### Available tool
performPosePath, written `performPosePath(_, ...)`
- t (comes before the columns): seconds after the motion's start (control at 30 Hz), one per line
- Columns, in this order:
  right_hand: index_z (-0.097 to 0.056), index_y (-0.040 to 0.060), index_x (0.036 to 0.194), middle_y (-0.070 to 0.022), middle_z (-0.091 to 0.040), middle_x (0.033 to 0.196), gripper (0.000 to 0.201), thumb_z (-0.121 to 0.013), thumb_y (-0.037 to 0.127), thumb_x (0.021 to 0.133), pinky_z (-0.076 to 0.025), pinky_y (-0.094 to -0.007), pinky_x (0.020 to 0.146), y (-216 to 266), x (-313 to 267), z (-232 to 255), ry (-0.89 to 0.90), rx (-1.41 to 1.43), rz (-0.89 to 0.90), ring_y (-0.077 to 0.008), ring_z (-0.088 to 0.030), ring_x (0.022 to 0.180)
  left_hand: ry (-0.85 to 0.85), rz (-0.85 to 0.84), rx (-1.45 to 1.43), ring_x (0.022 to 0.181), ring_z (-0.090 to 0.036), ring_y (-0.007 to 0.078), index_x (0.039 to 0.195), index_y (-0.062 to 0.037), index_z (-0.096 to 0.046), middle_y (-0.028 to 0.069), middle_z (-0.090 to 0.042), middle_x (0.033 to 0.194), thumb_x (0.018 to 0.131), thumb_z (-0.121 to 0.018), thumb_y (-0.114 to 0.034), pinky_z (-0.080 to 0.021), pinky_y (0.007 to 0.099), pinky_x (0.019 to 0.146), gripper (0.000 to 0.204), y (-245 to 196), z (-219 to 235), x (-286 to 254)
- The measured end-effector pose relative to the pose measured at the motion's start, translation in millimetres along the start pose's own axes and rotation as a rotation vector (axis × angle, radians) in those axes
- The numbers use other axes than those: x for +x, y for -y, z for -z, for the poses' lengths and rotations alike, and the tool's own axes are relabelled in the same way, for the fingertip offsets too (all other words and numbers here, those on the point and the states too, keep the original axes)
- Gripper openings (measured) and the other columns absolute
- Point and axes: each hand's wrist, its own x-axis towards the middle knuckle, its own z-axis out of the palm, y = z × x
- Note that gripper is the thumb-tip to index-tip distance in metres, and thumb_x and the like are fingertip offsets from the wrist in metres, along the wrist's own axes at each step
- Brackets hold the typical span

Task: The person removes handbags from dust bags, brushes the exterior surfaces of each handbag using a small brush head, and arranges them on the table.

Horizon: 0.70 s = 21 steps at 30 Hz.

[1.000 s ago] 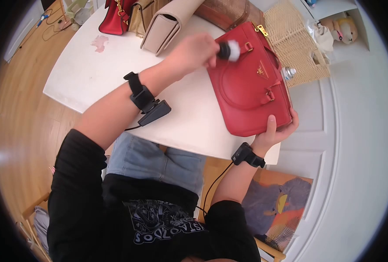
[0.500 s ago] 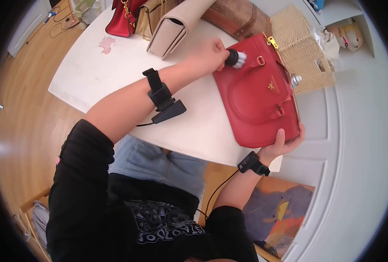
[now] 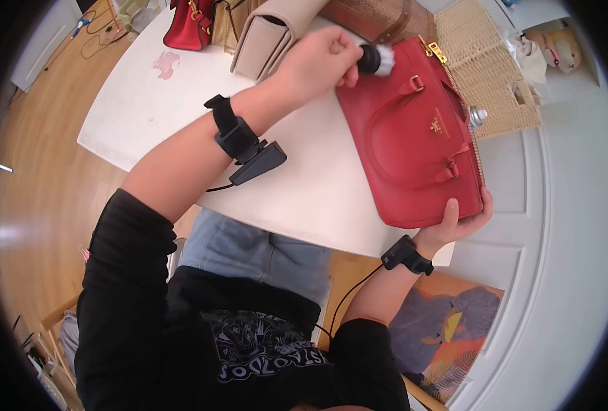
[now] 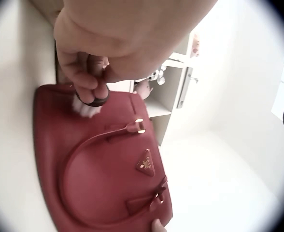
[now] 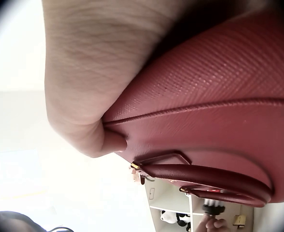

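A red handbag [image 3: 413, 137] with two handles and a gold logo lies tilted over the table's right part. My left hand [image 3: 317, 65] pinches a small black brush [image 3: 368, 60] with white bristles at the bag's far left part. In the left wrist view the bristles [image 4: 86, 107] meet the red leather [image 4: 60, 116], above the looped handle. My right hand [image 3: 454, 220] grips the bag's near right corner, thumb on the front face and fingers round the edge. The right wrist view shows that thumb [image 5: 114, 141] against the leather; the other fingers are hidden there.
Along the white table's [image 3: 304, 178] far edge stand a beige bag [image 3: 266, 41], a smaller red bag [image 3: 189, 27], a gold-brown bag and a brown case [image 3: 379, 20]. A woven basket [image 3: 485, 68] and a silver-topped can [image 3: 478, 116] are behind the red handbag.
My left hand and the brush have moved up towards the bag's far edge. The bag and my right hand appear slightly further right in the head view, the grip unchanged.
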Motion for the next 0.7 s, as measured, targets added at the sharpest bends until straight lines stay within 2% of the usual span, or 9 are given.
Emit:
performPosePath(0.07, -0.052, 0.0029, 0.144, -0.0153, -0.053, 0.138, 0.066, -0.075, 0.020, 0.084, -0.048, -0.0467, 0.112, -1.6, -0.9, 1.7, 0.001, -0.010, 0.003, -0.0299, -0.055, 0.127, -0.004, -0.004, 0.020, 0.068, -0.065, 0.0131, 0.095, -0.0038, -0.065, 0.0060, -0.074, 0.076, 0.099, -0.068, -0.026, -0.054, 0.0313, 0.068, 0.022, 1.2, -1.2, -6.4)
performPosePath(0.13, -0.052, 0.0029, 0.144, -0.0153, -0.053, 0.139, 0.066, -0.075, 0.020, 0.085, -0.048, -0.0467, 0.112, -1.9, -0.1, 1.7, -0.002, -0.015, 0.015, -0.0300, -0.055, 0.127, 0.151, 0.261, 0.618, 0.068, -0.065, 0.0128, 0.096, -0.0046, -0.064, 0.0055, -0.073, 0.075, 0.101, -0.066, -0.024, -0.053, 0.0324, 0.065, 0.020, 16.6, -0.2, -14.4)
performPosePath(0.2, -0.052, 0.0029, 0.144, -0.0145, -0.051, 0.139, 0.065, -0.074, 0.020, 0.085, -0.048, -0.0468, 0.113, -1.6, 1.5, 0.3, 0.021, 0.001, 0.018, -0.0299, -0.055, 0.128, 0.126, 0.332, 0.445, 0.070, -0.068, 0.0130, 0.096, -0.0050, -0.064, 0.0056, -0.073, 0.075, 0.101, -0.066, -0.024, -0.053, 0.0314, 0.065, 0.020, 17.9, 1.2, -17.1)
performPosePath(0.27, -0.052, 0.0028, 0.144, -0.0143, -0.051, 0.140, 0.065, -0.074, 0.019, 0.085, -0.048, -0.0469, 0.113, -0.8, 1.5, -1.9, 0.008, 0.010, 0.000, -0.0299, -0.055, 0.128, 0.084, 0.095, 0.344, 0.071, -0.069, 0.0125, 0.094, -0.0045, -0.064, 0.0058, -0.074, 0.076, 0.098, -0.068, -0.026, -0.053, 0.0299, 0.065, 0.022, 10.9, 3.5, -8.0)
performPosePath(0.4, -0.051, 0.0025, 0.144, -0.0146, -0.051, 0.140, 0.065, -0.074, 0.019, 0.085, -0.048, -0.0472, 0.113, 1.0, 2.4, 0.8, 0.009, -0.007, 0.000, -0.0299, -0.055, 0.127, 0.076, 0.046, 0.071, 0.070, -0.067, 0.0121, 0.099, -0.0031, -0.067, 0.0056, -0.074, 0.076, 0.097, -0.069, -0.026, -0.052, 0.0285, 0.066, 0.023, 2.7, -7.0, -4.6)
performPosePath(0.47, -0.051, 0.0027, 0.144, -0.0146, -0.051, 0.140, 0.065, -0.075, 0.019, 0.085, -0.048, -0.0472, 0.113, -3.5, 5.4, 5.3, 0.011, -0.017, 0.016, -0.0300, -0.055, 0.127, 0.416, 0.201, 0.584, 0.071, -0.067, 0.0121, 0.106, -0.0022, -0.070, 0.0046, -0.073, 0.075, 0.099, -0.070, -0.026, -0.052, 0.0284, 0.067, 0.024, 17.1, -10.5, -11.8)
performPosePath(0.5, -0.051, 0.0028, 0.144, -0.0146, -0.051, 0.140, 0.065, -0.075, 0.019, 0.085, -0.048, -0.0471, 0.113, -3.4, 5.7, 5.4, 0.024, -0.032, 0.022, -0.0300, -0.055, 0.127, 0.447, 0.352, 0.393, 0.073, -0.068, 0.0132, 0.108, -0.0029, -0.073, 0.0049, -0.073, 0.075, 0.098, -0.071, -0.027, -0.053, 0.0291, 0.068, 0.026, 14.5, -10.2, -18.2)
performPosePath(0.63, -0.052, 0.0030, 0.144, -0.0144, -0.051, 0.139, 0.065, -0.076, 0.020, 0.086, -0.048, -0.0468, 0.113, -1.8, 2.8, 4.9, 0.014, -0.010, -0.007, -0.0301, -0.055, 0.127, 0.386, 0.243, 0.139, 0.073, -0.068, 0.0143, 0.102, -0.0035, -0.074, 0.0068, -0.073, 0.076, 0.096, -0.072, -0.027, -0.054, 0.0310, 0.066, 0.024, 15.6, -10.4, -2.2)
performPosePath(0.7, -0.051, 0.0031, 0.144, -0.0146, -0.052, 0.139, 0.066, -0.076, 0.019, 0.086, -0.047, -0.0467, 0.114, 0.7, 5.0, 3.1, 0.000, 0.017, -0.027, -0.0301, -0.055, 0.127, 0.226, 0.151, 0.084, 0.070, -0.068, 0.0149, 0.101, -0.0035, -0.074, 0.0080, -0.074, 0.079, 0.096, -0.070, -0.023, -0.055, 0.0309, 0.065, 0.020, 6.4, -14.1, 2.5)
